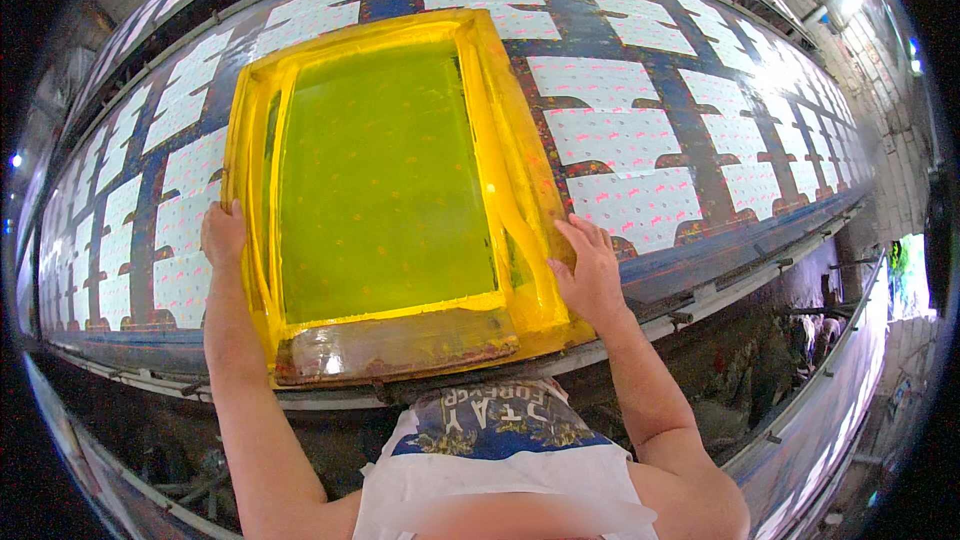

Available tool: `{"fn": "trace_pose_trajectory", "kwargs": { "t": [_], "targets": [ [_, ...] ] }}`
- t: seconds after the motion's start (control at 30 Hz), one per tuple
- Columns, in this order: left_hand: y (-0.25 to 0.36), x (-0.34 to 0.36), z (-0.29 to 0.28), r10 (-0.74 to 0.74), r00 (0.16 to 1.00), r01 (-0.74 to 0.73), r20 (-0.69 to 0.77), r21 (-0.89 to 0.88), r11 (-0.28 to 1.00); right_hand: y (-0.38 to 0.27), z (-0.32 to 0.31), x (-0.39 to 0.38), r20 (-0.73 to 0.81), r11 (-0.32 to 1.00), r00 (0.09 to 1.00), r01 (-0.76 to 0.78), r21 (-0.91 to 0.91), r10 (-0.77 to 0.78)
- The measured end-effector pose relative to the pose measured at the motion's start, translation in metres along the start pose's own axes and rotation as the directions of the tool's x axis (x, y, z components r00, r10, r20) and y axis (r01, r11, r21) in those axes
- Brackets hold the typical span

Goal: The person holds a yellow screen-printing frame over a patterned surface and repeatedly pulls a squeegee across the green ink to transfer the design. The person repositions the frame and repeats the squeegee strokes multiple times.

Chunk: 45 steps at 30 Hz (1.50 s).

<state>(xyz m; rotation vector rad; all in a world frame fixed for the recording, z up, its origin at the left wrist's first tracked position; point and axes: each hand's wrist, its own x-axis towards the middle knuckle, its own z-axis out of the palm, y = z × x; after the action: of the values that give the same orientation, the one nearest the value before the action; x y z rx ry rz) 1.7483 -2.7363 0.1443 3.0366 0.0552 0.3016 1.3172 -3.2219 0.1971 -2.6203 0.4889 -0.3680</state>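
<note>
A large rectangular screen-printing frame with bright yellow, ink-smeared borders lies over the printing table, slightly askew. Inside it is a translucent olive-green mesh with faint orange specks showing. A stained grey-brown strip runs along its near end. My left hand grips the frame's left edge, fingers curled round it and partly hidden. My right hand touches the lower right border, thumb and fingers spread and loosely bent.
Rows of white cut fabric pieces with small pink prints cover the long table on both sides of the frame. A metal rail follows its near edge. Another long table is behind me at lower right, and a brick wall stands at right.
</note>
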Motion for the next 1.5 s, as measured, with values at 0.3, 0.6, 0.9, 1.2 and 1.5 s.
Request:
{"fn": "trace_pose_trajectory", "kwargs": {
  "t": [0.3, 0.6, 0.9, 1.2, 1.5],
  "targets": [
    [-0.034, 0.014, 0.013, 0.050, 0.998, -0.029, 0.046, -0.371, 0.928, -0.005, 0.031, 0.055, 0.080, 0.961, 0.959, -0.275, 0.017, 0.273],
    [-0.058, 0.029, 0.029, 0.048, 0.991, 0.034, 0.128, -0.571, 0.820, -0.014, 0.019, 0.071, 0.035, 0.965, 0.965, -0.261, -0.007, 0.261],
    [-0.017, 0.023, -0.007, 0.020, 0.983, 0.128, 0.182, -0.761, 0.637, 0.004, -0.026, 0.090, -0.085, 0.994, 0.990, -0.112, 0.016, 0.113],
    [0.118, -0.019, -0.037, 0.035, 0.992, 0.060, 0.118, -0.712, 0.699, 0.129, -0.093, 0.098, -0.103, 0.985, 0.980, -0.173, 0.007, 0.173],
    [0.288, -0.116, -0.035, -0.015, 0.999, 0.051, 0.051, -0.805, 0.590, 0.298, -0.150, 0.076, -0.152, 0.953, 0.943, -0.281, 0.113, 0.296]
  ]
}}
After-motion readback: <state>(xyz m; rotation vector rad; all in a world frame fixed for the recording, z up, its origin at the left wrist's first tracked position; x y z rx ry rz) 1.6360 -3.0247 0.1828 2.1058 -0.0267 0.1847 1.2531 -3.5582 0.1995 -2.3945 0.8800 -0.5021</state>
